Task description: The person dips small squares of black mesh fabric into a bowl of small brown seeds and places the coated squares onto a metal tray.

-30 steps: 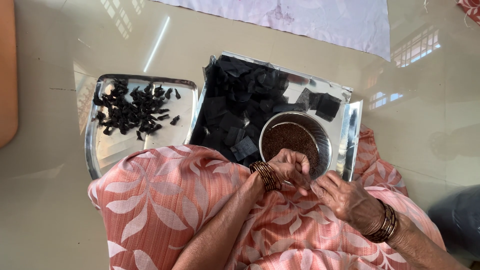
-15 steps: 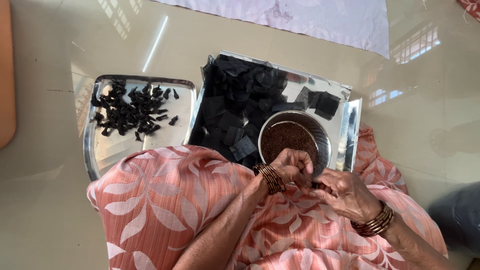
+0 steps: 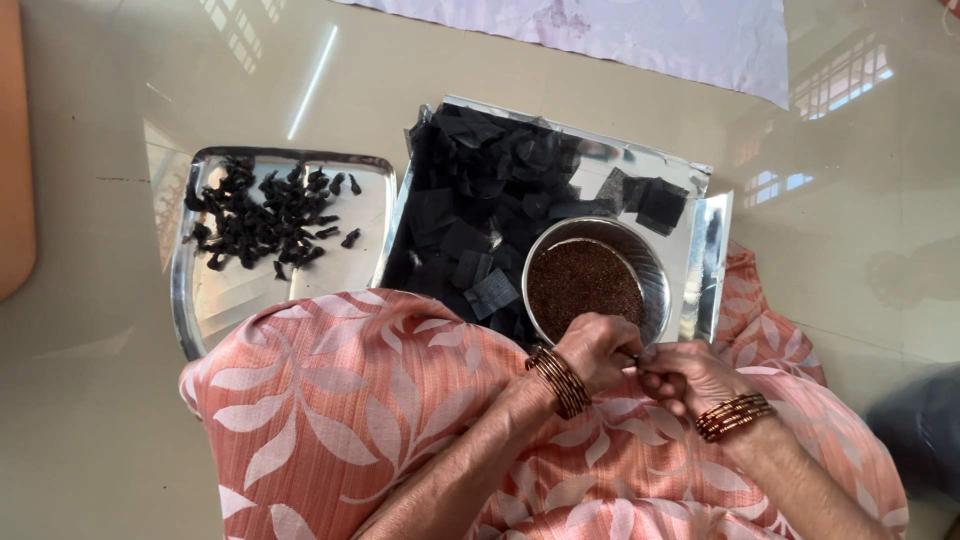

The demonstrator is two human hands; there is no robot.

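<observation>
Glossy floor (image 3: 120,420); hands (image 3: 650,365) together at steel bowl (image 3: 655,300) rim.

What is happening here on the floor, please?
A person sits over two steel trays. The left hand and the right hand meet fingertip to fingertip at the near rim of a round steel bowl of fine brown grains, pinching something too small to make out. The bowl stands in the larger tray, which holds a heap of black cloth squares. The smaller tray on the left holds many small black twisted pieces.
</observation>
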